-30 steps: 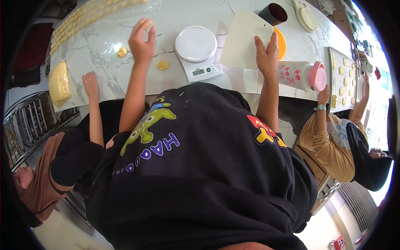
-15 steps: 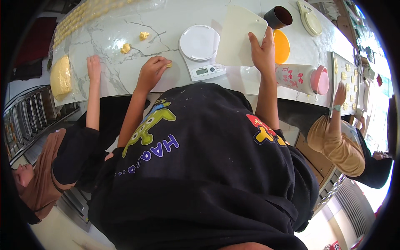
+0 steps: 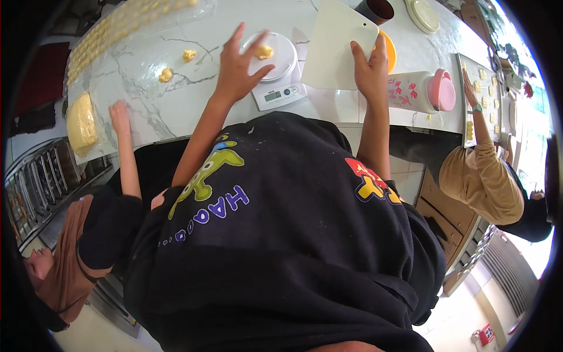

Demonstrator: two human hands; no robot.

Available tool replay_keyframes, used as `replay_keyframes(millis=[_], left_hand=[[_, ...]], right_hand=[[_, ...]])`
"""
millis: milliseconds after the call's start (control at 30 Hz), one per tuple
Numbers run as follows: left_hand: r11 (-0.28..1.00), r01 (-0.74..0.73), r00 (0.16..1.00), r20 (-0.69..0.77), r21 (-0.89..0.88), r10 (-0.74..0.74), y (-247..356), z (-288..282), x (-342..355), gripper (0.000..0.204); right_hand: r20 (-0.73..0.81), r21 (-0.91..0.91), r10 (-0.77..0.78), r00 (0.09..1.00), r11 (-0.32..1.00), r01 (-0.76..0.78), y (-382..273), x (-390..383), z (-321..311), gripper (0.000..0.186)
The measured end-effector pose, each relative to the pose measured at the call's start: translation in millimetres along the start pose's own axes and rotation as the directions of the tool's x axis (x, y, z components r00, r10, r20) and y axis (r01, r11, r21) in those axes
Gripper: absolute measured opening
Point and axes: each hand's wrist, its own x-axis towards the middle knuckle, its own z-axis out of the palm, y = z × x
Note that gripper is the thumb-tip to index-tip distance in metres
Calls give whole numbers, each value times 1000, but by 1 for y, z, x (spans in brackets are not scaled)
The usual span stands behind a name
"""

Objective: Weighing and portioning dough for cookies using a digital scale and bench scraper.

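Note:
A lump of yellow dough (image 3: pixel 264 52) sits on the round white plate of a digital kitchen scale (image 3: pixel 280 94). My left hand (image 3: pixel 239 71) hovers at the left side of that plate, its fingers spread around the lump and apparently apart from it. In my right hand (image 3: pixel 370 69) is a flat cream-coloured dough scraper (image 3: pixel 335 51), gripped by its right edge and standing just right of the scale. Two more dough lumps, one farther off (image 3: pixel 189 56) and one nearer (image 3: pixel 165 75), lie on the marbled tabletop left of my left hand.
At far left are a wrapped dough block (image 3: pixel 81 123), rows of dough balls (image 3: pixel 108 38) and a co-worker's hand (image 3: pixel 119 117). Rightward are an orange round item (image 3: pixel 389 54), a dark cup (image 3: pixel 384 10), a pink-lidded bottle (image 3: pixel 413 92), and a tray (image 3: pixel 463 64) under another co-worker's hand (image 3: pixel 470 91).
My left hand has moved from the tabletop, where it pinched a small dough piece, to the scale and spread its fingers. A dough lump now rests on the formerly bare plate.

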Motion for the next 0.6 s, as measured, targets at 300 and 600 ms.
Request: replay_keyframes(millis=[300, 600], left_hand=[[277, 537, 837, 463, -797, -290, 4, -19, -13, 50], [162, 442, 812, 317, -882, -490, -22, -63, -36, 41]], right_hand=[[213, 496, -95, 973, 868, -24, -21, 10, 75, 31], [631, 440, -143, 763, 875, -200, -59, 21, 127, 46]])
